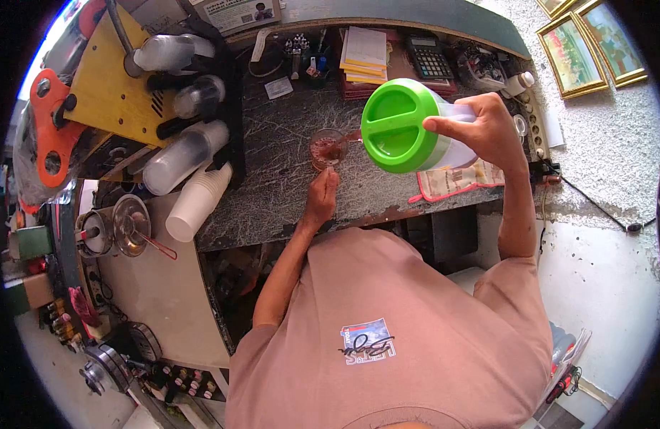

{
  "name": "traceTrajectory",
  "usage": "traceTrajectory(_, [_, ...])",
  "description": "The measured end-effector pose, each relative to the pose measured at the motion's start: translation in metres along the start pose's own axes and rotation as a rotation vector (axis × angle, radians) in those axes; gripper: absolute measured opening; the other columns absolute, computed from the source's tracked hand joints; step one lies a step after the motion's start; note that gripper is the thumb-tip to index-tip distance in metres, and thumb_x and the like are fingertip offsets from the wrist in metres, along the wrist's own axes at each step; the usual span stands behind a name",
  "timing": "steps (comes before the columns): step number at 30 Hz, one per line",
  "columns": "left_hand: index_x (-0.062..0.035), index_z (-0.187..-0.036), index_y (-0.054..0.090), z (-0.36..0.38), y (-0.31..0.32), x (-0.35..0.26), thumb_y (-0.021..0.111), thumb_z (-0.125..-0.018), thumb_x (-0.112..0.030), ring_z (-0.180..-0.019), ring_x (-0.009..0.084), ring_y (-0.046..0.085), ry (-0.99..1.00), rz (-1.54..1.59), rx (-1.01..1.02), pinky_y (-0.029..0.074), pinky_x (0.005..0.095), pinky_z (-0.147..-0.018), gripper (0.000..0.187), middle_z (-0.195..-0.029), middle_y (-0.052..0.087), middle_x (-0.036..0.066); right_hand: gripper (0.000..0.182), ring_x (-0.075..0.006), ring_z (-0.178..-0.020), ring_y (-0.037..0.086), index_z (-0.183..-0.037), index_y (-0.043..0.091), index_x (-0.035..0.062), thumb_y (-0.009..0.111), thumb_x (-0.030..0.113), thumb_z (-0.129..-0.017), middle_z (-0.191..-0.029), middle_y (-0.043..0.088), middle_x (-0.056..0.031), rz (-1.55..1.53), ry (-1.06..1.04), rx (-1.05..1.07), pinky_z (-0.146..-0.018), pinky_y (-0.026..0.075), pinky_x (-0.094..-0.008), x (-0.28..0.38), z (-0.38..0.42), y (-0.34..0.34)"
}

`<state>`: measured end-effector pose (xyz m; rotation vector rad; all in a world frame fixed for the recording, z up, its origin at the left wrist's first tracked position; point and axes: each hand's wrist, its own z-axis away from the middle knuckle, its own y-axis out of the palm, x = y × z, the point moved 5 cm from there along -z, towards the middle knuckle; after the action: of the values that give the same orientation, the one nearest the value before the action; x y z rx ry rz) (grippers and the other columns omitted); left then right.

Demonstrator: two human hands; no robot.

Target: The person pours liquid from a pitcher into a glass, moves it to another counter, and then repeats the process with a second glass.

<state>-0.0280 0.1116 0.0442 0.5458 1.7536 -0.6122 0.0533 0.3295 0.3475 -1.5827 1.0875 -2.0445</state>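
Note:
My right hand (487, 129) is closed on a white pitcher with a green lid (393, 123), its thumb lying along the side by the lid. The pitcher is tilted to the left, and a thin reddish-brown stream runs from its spout. Below the spout stands a clear glass mug (328, 145) with reddish-brown liquid in it. My left hand (320, 194) is closed at the near side of this mug, where its handle appears to be. A cloth with red edging (455, 182) lies under and beyond the pitcher.
Stacks of plastic cups (179, 161) hang on a yellow machine (111, 100) at the left. Metal pots (132, 218) stand below it. A calculator (430, 57), papers (364, 50) and a power strip (534, 118) line the back and right of the dark, scratched table (272, 193).

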Motion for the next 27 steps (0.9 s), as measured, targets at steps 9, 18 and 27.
traceTrajectory(9, [-0.0002, -0.086, 0.047, 0.0003, -0.0004, 0.0048, 0.042, -0.107, -0.021, -0.063, 0.0233, 0.045, -0.009, -0.011, 0.010, 0.040, 0.0383, -0.061, 0.030, -0.070, 0.045, 0.011, 0.046, -0.0089, -0.056, 0.064, -0.077, 0.074, -0.0022, 0.082, 0.043, -0.079, -0.063, 0.068, -0.0048, -0.003, -0.001, 0.008, -0.051, 0.049, -0.0242, 0.0010, -0.0004, 0.0006])
traceTrajectory(18, [-0.0009, -0.086, 0.047, 0.0008, -0.0009, 0.0017, 0.042, -0.107, -0.023, -0.063, 0.0228, 0.045, -0.011, -0.009, 0.007, 0.040, 0.0384, -0.060, 0.031, -0.070, 0.045, 0.011, 0.046, -0.0097, -0.056, 0.066, -0.078, 0.074, -0.0027, 0.082, 0.043, -0.079, -0.063, 0.068, -0.0055, 0.004, -0.005, 0.006, -0.052, 0.050, -0.0245, 0.0017, -0.0010, 0.0007])
traceTrajectory(27, [-0.0015, -0.086, 0.047, 0.0003, -0.0009, 0.0008, 0.042, -0.107, -0.024, -0.062, 0.0229, 0.045, -0.019, 0.011, 0.005, 0.039, 0.0381, -0.060, 0.031, -0.069, 0.045, 0.011, 0.048, -0.0113, -0.058, 0.068, -0.079, 0.074, -0.0024, 0.082, 0.045, -0.079, -0.064, 0.069, -0.0068, 0.010, -0.021, 0.016, -0.053, 0.052, -0.0253, 0.0028, -0.0022, 0.0009])
